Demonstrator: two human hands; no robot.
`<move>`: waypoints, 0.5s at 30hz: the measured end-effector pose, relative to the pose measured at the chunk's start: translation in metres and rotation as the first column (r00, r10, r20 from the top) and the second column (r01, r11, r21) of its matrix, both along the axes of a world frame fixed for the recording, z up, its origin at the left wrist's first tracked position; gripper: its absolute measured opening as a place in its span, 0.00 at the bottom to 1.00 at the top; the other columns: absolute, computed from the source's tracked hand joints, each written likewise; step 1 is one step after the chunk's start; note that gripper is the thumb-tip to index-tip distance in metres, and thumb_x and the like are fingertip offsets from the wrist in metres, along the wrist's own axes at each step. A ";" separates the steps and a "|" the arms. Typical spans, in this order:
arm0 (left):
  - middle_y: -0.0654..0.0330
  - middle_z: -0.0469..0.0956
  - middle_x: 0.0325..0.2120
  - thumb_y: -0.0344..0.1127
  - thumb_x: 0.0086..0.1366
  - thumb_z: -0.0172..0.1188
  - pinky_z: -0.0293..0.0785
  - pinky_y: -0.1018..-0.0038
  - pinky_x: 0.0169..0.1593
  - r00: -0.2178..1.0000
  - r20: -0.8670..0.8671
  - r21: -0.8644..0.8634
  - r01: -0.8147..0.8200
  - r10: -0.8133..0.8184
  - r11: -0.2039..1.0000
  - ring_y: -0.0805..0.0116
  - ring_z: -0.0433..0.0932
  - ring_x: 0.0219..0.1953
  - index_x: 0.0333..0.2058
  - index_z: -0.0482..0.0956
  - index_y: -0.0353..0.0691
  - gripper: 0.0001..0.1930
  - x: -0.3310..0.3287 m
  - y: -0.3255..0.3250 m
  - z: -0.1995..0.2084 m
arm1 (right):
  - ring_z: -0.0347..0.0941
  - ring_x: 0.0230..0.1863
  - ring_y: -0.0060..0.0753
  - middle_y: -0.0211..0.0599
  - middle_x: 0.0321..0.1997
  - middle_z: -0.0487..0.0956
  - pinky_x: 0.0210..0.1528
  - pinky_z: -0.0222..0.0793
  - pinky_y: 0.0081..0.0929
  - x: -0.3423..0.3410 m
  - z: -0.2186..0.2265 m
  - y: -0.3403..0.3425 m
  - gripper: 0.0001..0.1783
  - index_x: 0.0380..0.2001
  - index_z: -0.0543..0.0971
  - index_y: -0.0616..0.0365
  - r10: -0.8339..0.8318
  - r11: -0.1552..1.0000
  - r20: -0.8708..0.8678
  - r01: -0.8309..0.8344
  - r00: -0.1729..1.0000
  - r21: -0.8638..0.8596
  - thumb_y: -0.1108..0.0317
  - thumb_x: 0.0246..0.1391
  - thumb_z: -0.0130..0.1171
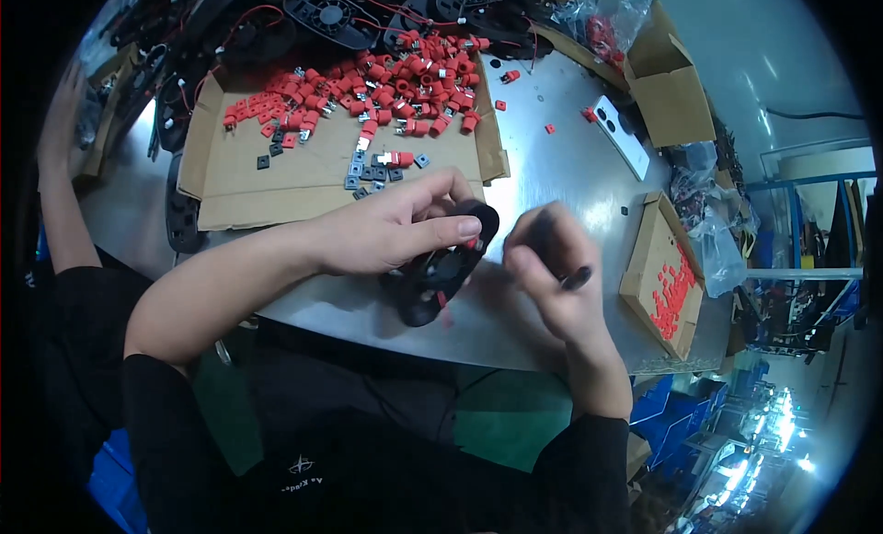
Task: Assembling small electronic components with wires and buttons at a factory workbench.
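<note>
My left hand (391, 230) grips a black plastic housing (446, 267) over the metal table's near part, the thumb pressed on its upper end. The housing is elongated with rounded ends, and small red pieces show in it. To the right, apart from the housing, my right hand (568, 290) is closed round a slim black tool (577, 278). Fingers cover most of that tool, so its kind does not show. Just beyond my left hand, a shallow cardboard tray (267, 207) holds a heap of red connectors (405, 88) and several small black and grey square pieces (368, 172).
Black housings with wires (331, 19) crowd the far edge. A white phone (621, 138) lies at the right, beyond a small carton (658, 327) of red bits (674, 290). An open cardboard box (676, 92) stands behind. Another person's arm (64, 194) reaches in at the left.
</note>
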State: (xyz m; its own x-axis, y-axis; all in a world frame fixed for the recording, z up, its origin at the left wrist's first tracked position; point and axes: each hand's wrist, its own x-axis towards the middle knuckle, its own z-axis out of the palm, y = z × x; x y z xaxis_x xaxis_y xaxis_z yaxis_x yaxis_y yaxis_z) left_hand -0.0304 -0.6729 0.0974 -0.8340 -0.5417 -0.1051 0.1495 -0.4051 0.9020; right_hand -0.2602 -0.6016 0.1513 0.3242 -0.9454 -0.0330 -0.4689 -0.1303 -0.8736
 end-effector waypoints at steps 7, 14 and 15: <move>0.65 0.79 0.34 0.47 0.79 0.52 0.73 0.74 0.44 0.971 0.227 -0.322 0.152 -0.080 0.934 0.78 0.73 0.37 0.47 0.80 0.36 0.19 -0.005 0.001 0.003 | 0.70 0.36 0.14 0.26 0.35 0.76 0.40 0.66 0.17 0.001 -0.007 -0.003 0.15 0.46 0.75 0.61 -0.066 0.976 0.117 0.040 0.991 0.212 0.74 0.58 0.67; 0.51 0.77 0.36 0.46 0.60 0.72 0.77 0.60 0.45 0.917 0.059 -0.955 -0.063 0.395 0.290 0.51 0.80 0.42 0.51 0.77 0.36 0.26 -0.002 0.011 0.004 | 0.70 0.35 0.15 0.28 0.37 0.76 0.39 0.67 0.18 0.000 -0.015 -0.009 0.11 0.44 0.74 0.62 -0.193 0.976 -0.089 0.182 0.977 -0.120 0.75 0.59 0.61; 0.52 0.76 0.36 0.45 0.58 0.73 0.77 0.59 0.46 0.883 0.090 -0.985 0.010 0.460 0.174 0.50 0.80 0.42 0.52 0.77 0.37 0.27 -0.002 0.013 0.001 | 0.70 0.36 0.16 0.30 0.39 0.76 0.40 0.67 0.18 -0.003 -0.016 -0.011 0.12 0.46 0.74 0.62 -0.201 0.966 -0.087 0.183 0.976 -0.182 0.75 0.59 0.60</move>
State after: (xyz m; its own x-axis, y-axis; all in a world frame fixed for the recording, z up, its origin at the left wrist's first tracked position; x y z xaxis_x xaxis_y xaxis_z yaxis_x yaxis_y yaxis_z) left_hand -0.0326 -0.6601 0.0980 -0.6926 -0.5697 0.4424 -0.2949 0.7834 0.5472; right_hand -0.2633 -0.6121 0.1356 0.1392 -0.9840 0.1114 -0.5864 -0.1726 -0.7914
